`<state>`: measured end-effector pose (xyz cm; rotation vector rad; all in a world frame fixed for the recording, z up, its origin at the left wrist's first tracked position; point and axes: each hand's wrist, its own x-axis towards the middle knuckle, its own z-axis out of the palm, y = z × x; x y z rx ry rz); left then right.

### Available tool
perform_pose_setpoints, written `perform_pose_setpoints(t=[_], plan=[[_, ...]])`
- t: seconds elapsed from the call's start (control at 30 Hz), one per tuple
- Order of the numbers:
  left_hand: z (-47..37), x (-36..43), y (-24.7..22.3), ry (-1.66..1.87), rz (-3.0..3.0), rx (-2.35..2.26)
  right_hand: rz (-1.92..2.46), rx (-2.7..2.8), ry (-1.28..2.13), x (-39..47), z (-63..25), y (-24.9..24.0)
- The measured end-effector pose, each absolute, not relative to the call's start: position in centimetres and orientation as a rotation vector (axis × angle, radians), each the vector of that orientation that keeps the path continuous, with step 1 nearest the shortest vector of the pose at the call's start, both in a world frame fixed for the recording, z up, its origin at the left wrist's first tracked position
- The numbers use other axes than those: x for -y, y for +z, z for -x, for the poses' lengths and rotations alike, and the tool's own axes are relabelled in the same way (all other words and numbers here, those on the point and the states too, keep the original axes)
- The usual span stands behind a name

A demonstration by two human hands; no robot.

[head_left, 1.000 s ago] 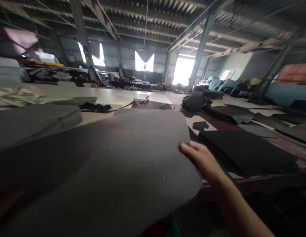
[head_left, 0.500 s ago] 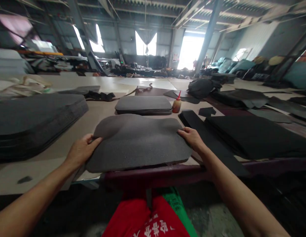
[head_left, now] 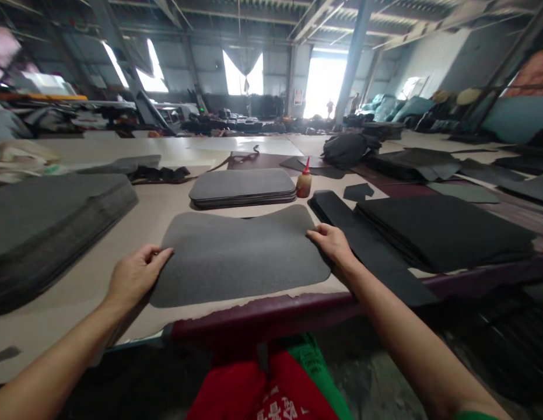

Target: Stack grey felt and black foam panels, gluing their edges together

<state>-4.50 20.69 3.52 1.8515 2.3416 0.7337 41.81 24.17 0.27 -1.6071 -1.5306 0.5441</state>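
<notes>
Head view: left hand and right hand pinch opposite ends of a seemingly light, bendy sheet, sensible holds.

left grip — gray sheet, left edge | right grip — right edge | bottle beside stack

Chinese characters on red cloth, apparently illegible lettering on green fabric

Both arms reach past the near edge of the beige-covered counter, the bare left forearm and bare right forearm slanting inward; the left hand and right hand, well apart, each pinch between thumb and fingers.
</notes>
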Motion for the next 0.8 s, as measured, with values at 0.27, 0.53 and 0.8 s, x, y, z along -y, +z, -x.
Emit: perform_pose_setpoints(t=[0.27,0.53,0.8], plan=[[4.5,-21.5,2.5,0.675,-1.856,-2.410,1.704,1.633,0.363,-24.0,-41.6,0.3],[4.8,-21.7,1.7,0.689,-1.809,-2.405,1.853,1.711,0.252,-23.4,-41.0,0.9],[4.6,-21.5,2.0,0.701,-1.810,-2.340,2.022,1.775,0.155,-23.2,-40.6,1.3]])
